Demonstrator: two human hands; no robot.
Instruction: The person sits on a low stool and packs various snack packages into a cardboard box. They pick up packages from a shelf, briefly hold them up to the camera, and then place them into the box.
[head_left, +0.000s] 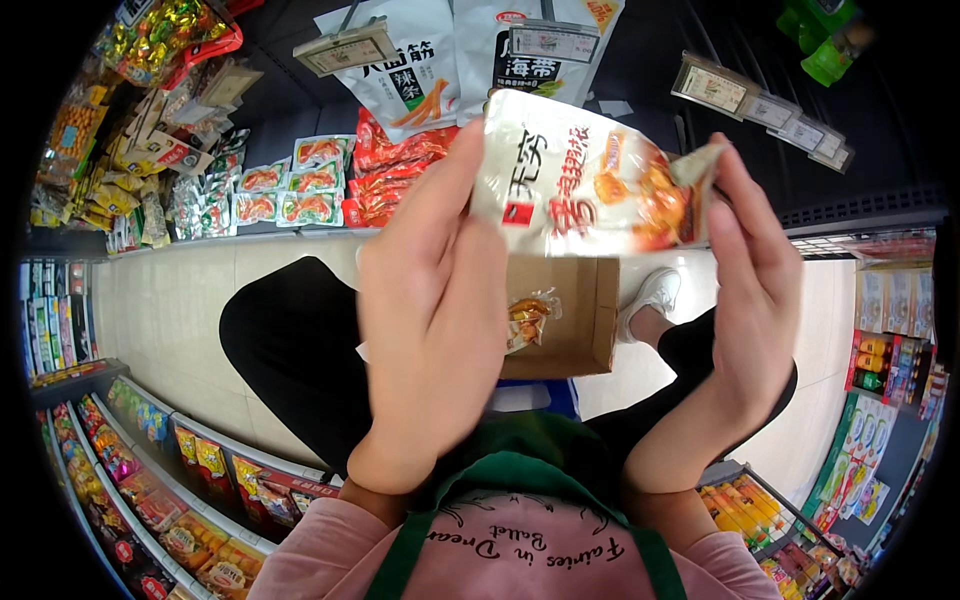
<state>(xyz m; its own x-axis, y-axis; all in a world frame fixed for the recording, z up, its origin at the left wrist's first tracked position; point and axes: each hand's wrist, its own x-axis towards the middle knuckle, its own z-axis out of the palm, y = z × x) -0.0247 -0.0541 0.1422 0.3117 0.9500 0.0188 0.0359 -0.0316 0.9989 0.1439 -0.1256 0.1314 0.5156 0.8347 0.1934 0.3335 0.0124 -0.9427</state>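
A cream-coloured plastic snack packet (577, 180) with printed writing and a food picture is held up between both hands. My left hand (442, 300) grips its left end, thumb and fingers at the edge. At the opposite end, my right hand (750, 247) pinches the packet's folded corner. Below the packet, an open cardboard box (577, 330) stands between my legs, partly covered by my left hand. One small food packet (529, 319) shows inside the box; the rest of its inside is hidden.
Ahead is a dark shelf with hanging white pouches (405, 82), red packets (397, 176), small green-and-white packets (311, 180) and price tags on metal hooks (712, 86). A shelf of snack bags (202, 540) runs behind at lower left. More shelving with goods (874, 360) lines the right.
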